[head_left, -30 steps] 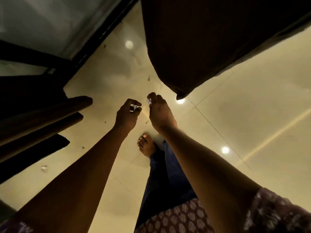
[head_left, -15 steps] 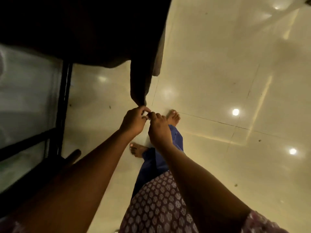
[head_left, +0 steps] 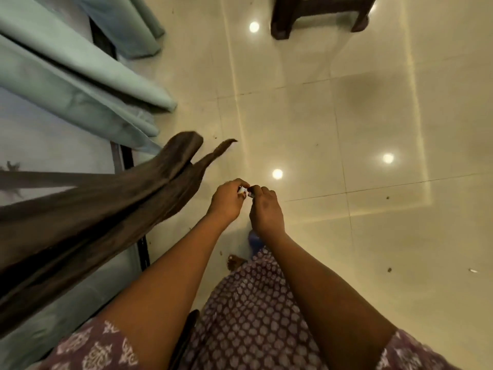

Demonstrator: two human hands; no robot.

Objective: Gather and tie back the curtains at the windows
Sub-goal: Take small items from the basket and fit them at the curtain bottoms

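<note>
view swinging off dark overhead drape, now taking in brown curtain (head_left: 101,209) hanging loose at left, ungathered; left hand (head_left: 226,200) and right hand (head_left: 264,209) both pinching small pale object (head_left: 244,190), identity unclear; tying likely pending

You wear a purple tunic (head_left: 248,316) with small white motifs, short printed sleeves (head_left: 101,345), perhaps blue trousers (head_left: 254,240), bare feet (head_left: 234,261).
</note>
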